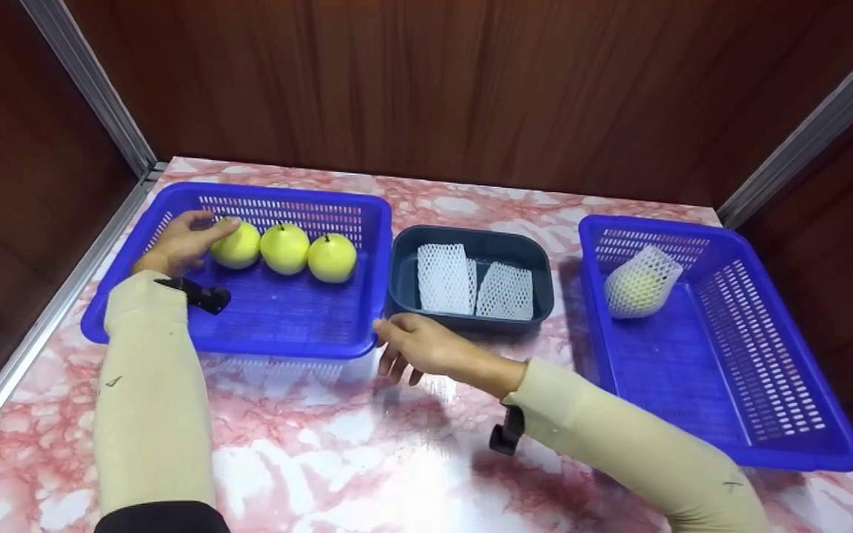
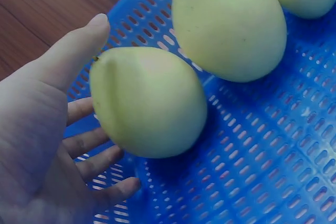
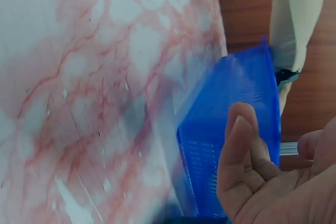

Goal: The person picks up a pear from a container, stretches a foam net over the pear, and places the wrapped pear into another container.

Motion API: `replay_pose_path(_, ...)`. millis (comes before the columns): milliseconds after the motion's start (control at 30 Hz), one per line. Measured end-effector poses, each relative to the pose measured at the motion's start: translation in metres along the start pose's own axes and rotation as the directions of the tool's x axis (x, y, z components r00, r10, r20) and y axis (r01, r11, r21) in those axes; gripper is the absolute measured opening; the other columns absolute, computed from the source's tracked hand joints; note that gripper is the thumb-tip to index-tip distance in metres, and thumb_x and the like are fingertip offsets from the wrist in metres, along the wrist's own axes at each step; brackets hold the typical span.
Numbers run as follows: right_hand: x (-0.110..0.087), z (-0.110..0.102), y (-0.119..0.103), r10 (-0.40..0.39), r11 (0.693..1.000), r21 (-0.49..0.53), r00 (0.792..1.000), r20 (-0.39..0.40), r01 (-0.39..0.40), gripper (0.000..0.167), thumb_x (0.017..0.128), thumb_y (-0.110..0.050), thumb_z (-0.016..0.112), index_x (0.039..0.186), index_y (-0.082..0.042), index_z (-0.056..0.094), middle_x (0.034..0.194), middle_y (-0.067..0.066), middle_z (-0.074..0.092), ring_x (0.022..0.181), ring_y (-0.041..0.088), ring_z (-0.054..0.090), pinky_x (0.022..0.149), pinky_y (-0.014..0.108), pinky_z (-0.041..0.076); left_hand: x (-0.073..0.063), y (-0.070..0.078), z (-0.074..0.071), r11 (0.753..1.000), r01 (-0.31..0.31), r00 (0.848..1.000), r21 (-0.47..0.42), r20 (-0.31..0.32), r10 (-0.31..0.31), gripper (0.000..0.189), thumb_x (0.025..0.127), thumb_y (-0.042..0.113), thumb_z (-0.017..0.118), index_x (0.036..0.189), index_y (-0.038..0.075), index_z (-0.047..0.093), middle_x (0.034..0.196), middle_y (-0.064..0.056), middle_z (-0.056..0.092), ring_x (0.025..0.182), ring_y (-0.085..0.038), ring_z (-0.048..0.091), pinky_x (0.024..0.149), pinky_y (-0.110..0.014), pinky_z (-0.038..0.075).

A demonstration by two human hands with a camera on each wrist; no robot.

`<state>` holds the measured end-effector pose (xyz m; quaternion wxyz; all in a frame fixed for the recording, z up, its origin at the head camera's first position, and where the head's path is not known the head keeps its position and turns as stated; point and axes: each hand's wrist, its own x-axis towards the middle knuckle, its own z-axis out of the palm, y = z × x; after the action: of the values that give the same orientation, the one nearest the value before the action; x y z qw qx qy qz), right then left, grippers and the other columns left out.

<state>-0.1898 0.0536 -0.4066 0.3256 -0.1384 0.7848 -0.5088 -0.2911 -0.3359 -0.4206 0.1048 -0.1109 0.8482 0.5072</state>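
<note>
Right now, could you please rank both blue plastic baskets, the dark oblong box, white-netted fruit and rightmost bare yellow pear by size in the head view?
Left blue plastic basket, right blue plastic basket: too alike to rank
Dark oblong box
White-netted fruit
Rightmost bare yellow pear

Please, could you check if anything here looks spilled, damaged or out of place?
Nothing stands out. Three pears sit in the left basket, nets lie in the box, and a netted pear rests in the right basket. No spill or clear damage shows.
</note>
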Motion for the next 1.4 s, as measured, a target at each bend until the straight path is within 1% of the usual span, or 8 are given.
replay_pose_path(133,0.006,0.006,0.003,-0.006,0.998,0.066,1.0,0.003,0.006,0.03,0.111,-0.028,0.042,0.106,-0.001,0.057,0.071,0.004,0.067,0.059,0.014,0.064,0.047,0.025,0.048,0.001,-0.001,0.004,1.0,0.007,1.0,-0.027,0.015,-0.006,0.098,0.096,0.055,0.061,0.16,-0.002,0.013,0.161,-0.03,0.02,0.137,-0.037,0.035,0.11,-0.054,0.04)
replay_pose_path(300,0.011,0.01,0.005,-0.028,0.994,0.109,1.0,0.01,0.027,0.028,0.111,-0.023,0.041,0.112,0.001,0.056,0.07,0.002,0.065,0.057,0.012,0.063,0.047,0.026,0.048,0.002,0.0,0.008,0.999,0.018,0.999,-0.038,0.038,-0.017,0.095,0.097,0.045,0.065,0.159,-0.003,0.012,0.16,-0.03,0.022,0.134,-0.037,0.04,0.112,-0.056,0.04)
replay_pose_path(400,0.012,0.011,0.006,-0.037,0.993,0.116,0.999,0.014,0.035,0.028,0.111,-0.021,0.041,0.112,0.002,0.056,0.07,0.002,0.065,0.057,0.011,0.062,0.047,0.025,0.047,0.003,-0.001,0.01,0.999,0.018,0.999,-0.039,0.043,-0.016,0.094,0.096,0.041,0.068,0.158,-0.005,0.014,0.158,-0.029,0.024,0.13,-0.033,0.043,0.111,-0.053,0.042)
replay_pose_path(567,0.013,0.01,0.005,-0.043,0.994,0.106,0.999,0.021,0.04,0.026,0.111,-0.021,0.041,0.108,-0.001,0.056,0.07,0.002,0.065,0.058,0.012,0.064,0.047,0.025,0.047,0.006,0.002,0.017,1.0,-0.015,1.0,-0.006,-0.011,0.015,0.09,0.095,0.038,0.069,0.153,-0.011,0.022,0.15,-0.028,0.033,0.124,-0.029,0.044,0.106,-0.04,0.045)
replay_pose_path(767,0.012,0.009,0.005,-0.032,0.993,0.111,0.999,0.023,0.029,0.028,0.111,-0.021,0.042,0.113,0.003,0.055,0.07,0.003,0.066,0.058,0.013,0.064,0.047,0.025,0.047,0.009,0.005,0.028,1.0,-0.023,0.996,0.005,-0.08,0.024,0.092,0.094,0.036,0.072,0.152,-0.013,0.02,0.152,-0.033,0.032,0.134,-0.038,0.039,0.116,-0.045,0.037)
replay_pose_path(933,0.013,0.01,0.008,-0.048,0.993,0.107,0.999,0.022,0.046,0.03,0.111,-0.022,0.041,0.114,0.003,0.056,0.071,0.002,0.065,0.059,0.014,0.064,0.047,0.026,0.047,0.012,0.006,0.036,1.0,-0.017,0.991,-0.013,-0.135,0.015,0.083,0.093,0.024,0.07,0.147,-0.016,0.021,0.148,-0.032,0.033,0.13,-0.037,0.042,0.114,-0.043,0.039)
replay_pose_path(1133,0.012,0.011,0.008,-0.048,0.995,0.093,0.999,0.005,0.047,0.03,0.111,-0.022,0.041,0.115,0.004,0.056,0.07,0.002,0.065,0.058,0.014,0.063,0.047,0.026,0.047,0.014,0.007,0.04,0.999,-0.024,0.991,0.041,-0.131,0.029,0.082,0.091,0.02,0.064,0.149,-0.015,0.017,0.147,-0.034,0.032,0.131,-0.04,0.04,0.116,-0.045,0.036)
replay_pose_path(1400,0.013,0.011,0.008,-0.049,0.994,0.096,0.999,0.013,0.047,0.03,0.111,-0.021,0.042,0.116,0.005,0.055,0.07,0.002,0.065,0.058,0.014,0.063,0.047,0.025,0.047,0.017,0.005,0.04,0.995,-0.018,0.991,0.102,-0.13,0.032,0.082,0.091,0.024,0.06,0.151,-0.013,0.018,0.146,-0.034,0.034,0.127,-0.04,0.041,0.113,-0.046,0.037)
